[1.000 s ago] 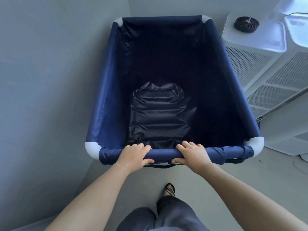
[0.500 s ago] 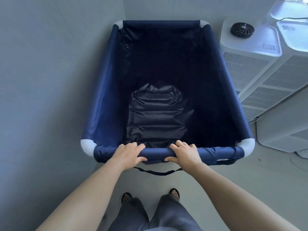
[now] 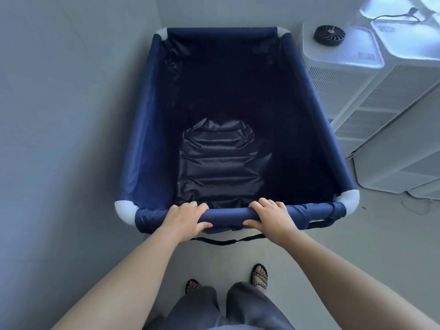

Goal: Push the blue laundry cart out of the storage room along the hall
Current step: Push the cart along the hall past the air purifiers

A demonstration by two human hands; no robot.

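Hands, left (image 3: 184,219) and right (image 3: 271,216), grip the blue laundry cart (image 3: 147,139) near rail (image 3: 226,216), white appliances (image 3: 381,103) beyond the right hand.

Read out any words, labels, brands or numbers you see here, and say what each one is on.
No text here can be read.
The small grey label on top of the white appliance: too blurred to read.
The blue laundry cart: no lettering shows on its fabric or rim.
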